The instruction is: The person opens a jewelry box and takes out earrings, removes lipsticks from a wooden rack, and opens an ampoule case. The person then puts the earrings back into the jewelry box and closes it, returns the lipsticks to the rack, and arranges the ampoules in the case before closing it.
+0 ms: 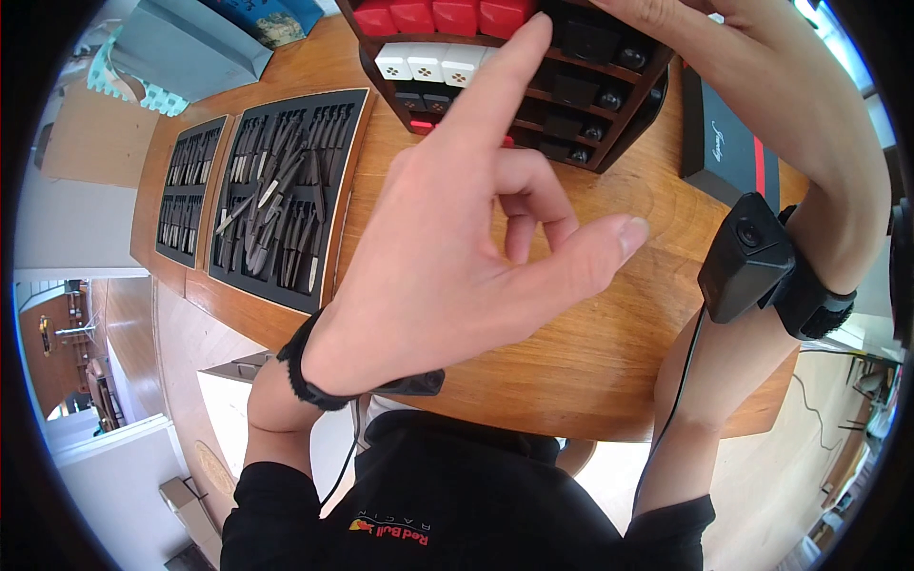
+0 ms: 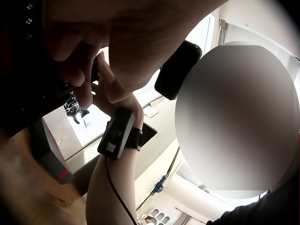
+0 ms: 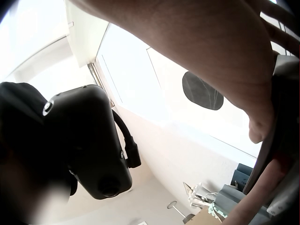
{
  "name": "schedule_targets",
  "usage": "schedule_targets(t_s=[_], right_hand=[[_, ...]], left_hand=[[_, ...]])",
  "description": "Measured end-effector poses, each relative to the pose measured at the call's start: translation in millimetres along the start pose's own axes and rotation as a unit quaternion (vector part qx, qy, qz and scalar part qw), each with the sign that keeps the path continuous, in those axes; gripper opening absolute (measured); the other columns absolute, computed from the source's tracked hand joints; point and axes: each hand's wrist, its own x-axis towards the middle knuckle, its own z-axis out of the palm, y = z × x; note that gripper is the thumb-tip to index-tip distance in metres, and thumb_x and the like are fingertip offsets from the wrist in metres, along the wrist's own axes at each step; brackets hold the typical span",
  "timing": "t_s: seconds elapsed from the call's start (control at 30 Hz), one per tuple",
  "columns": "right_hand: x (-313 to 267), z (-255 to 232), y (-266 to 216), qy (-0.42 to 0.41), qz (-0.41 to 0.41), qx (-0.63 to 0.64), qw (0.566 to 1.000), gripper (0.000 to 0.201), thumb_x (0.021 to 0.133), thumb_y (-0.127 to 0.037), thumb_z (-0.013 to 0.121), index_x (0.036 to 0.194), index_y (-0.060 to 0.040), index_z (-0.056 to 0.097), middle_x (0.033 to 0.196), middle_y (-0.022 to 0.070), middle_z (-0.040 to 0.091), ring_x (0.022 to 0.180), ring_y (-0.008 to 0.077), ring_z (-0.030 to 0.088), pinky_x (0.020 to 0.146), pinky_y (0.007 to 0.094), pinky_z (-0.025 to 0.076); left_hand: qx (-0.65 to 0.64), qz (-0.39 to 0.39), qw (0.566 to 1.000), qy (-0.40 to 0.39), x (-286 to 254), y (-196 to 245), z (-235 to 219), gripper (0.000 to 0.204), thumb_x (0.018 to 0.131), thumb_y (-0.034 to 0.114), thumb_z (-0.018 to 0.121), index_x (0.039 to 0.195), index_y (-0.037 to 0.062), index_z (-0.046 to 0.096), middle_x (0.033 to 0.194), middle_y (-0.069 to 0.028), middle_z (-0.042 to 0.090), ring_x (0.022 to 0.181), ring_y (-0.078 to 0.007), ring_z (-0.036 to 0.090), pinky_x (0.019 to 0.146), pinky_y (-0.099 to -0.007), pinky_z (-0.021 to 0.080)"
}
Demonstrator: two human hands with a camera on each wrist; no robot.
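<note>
Left hand (image 1: 462,252) holding nothing, index finger and thumb standing wide apart, index pointing at red blocks (image 1: 411,16) sitting in the wooden rack (image 1: 633,116), right hand (image 1: 705,27) hanging beside the rack's upper corner, its grip unclear, tray (image 1: 340,214) lying left of the rack.

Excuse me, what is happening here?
A person works at a dark brown wooden rack holding glossy red blocks and white blocks. The bare left hand stretches its index finger toward the red blocks; the bare right hand, partly cropped, is near the rack's right side. Whether it grips anything is unclear.
</note>
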Motion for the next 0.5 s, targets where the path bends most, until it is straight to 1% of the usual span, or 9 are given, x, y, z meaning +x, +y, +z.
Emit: schedule_targets(t_s=[0.07,0.1,0.2,0.27,0.3,0.33,0.37,0.43,0.5], right_hand=[[-7,-4,10,0.004,-0.006,0.002,1.0,0.061,0.104,-0.051,0.063,0.143,-0.0031,0.061,0.12,0.015,0.069,0.106,0.0254,0.068,0.096,0.0351,0.056],[-39,-64,128,0.005,-0.008,0.003,1.0,0.061,0.104,-0.05,0.063,0.143,-0.0032,0.061,0.12,0.0149,0.069,0.106,0.0252,0.068,0.096,0.035,0.056],[-47,-76,155,0.007,-0.016,0.009,1.0,0.061,0.104,-0.049,0.064,0.144,-0.0035,0.061,0.121,0.0144,0.069,0.106,0.0246,0.068,0.096,0.0347,0.056],[-32,-57,121,0.008,-0.02,0.013,1.0,0.06,0.104,-0.049,0.065,0.144,-0.0037,0.061,0.122,0.0141,0.069,0.106,0.0242,0.068,0.096,0.0345,0.056],[-10,-1,15,0.009,-0.021,0.015,1.0,0.06,0.103,-0.048,0.065,0.144,-0.0039,0.061,0.122,0.014,0.069,0.106,0.0239,0.068,0.096,0.0344,0.056],[-32,-57,125,0.011,-0.021,0.017,1.0,0.06,0.103,-0.048,0.065,0.144,-0.004,0.061,0.122,0.0138,0.069,0.107,0.0237,0.068,0.096,0.0343,0.056],[-33,-60,131,0.013,-0.021,0.02,1.0,0.06,0.103,-0.048,0.066,0.144,-0.0041,0.061,0.122,0.0137,0.069,0.107,0.0235,0.068,0.096,0.0342,0.056],[-29,-56,127,0.016,-0.021,0.025,0.999,0.06,0.103,-0.047,0.067,0.145,-0.0043,0.061,0.123,0.0134,0.069,0.107,0.0231,0.068,0.097,0.034,0.056],[-8,-1,19,0.019,-0.021,0.031,0.999,0.06,0.103,-0.046,0.067,0.145,-0.0045,0.061,0.123,0.0131,0.069,0.107,0.0227,0.068,0.097,0.0338,0.056]], left_hand=[[-0.008,-0.014,1.0,-0.022,10,13,4,0.1,0.092,0.02,0.084,0.167,-0.0042,0.022,0.074,-0.0014,0.072,0.068,-0.0047,0.067,0.058,-0.0175,0.041],[-0.016,-0.03,0.998,-0.045,16,22,5,0.101,0.092,0.024,0.085,0.167,-0.0042,0.022,0.075,-0.0023,0.072,0.068,-0.006,0.068,0.058,-0.0187,0.043],[-0.145,-0.067,0.987,-0.024,36,48,7,0.105,0.092,0.031,0.086,0.167,-0.0037,0.022,0.078,-0.0055,0.073,0.069,-0.0082,0.069,0.059,-0.0208,0.047],[-0.157,-0.083,0.983,-0.046,40,34,4,0.106,0.091,0.032,0.087,0.167,-0.0029,0.022,0.079,-0.0066,0.074,0.069,-0.0087,0.07,0.06,-0.0209,0.048],[-0.169,-0.097,0.978,-0.069,42,30,2,0.107,0.09,0.034,0.088,0.168,-0.0022,0.023,0.081,-0.0076,0.074,0.07,-0.0092,0.07,0.061,-0.0211,0.048],[-0.169,-0.097,0.978,-0.07,46,35,-2,0.107,0.09,0.034,0.088,0.168,-0.0022,0.023,0.081,-0.0076,0.074,0.07,-0.0092,0.07,0.061,-0.0211,0.048],[-0.125,-0.114,0.979,-0.112,51,47,-8,0.105,0.091,0.032,0.086,0.167,-0.0034,0.023,0.081,-0.0078,0.074,0.07,-0.0096,0.071,0.061,-0.0212,0.049],[-0.08,-0.131,0.976,-0.154,50,50,-13,0.103,0.092,0.031,0.085,0.167,-0.0046,0.023,0.081,-0.0079,0.074,0.07,-0.01,0.071,0.062,-0.0212,0.05],[-0.1,-0.084,0.985,-0.115,38,30,-11,0.099,0.093,0.028,0.083,0.166,-0.006,0.025,0.079,-0.0075,0.074,0.07,-0.0101,0.071,0.062,-0.0208,0.05]])
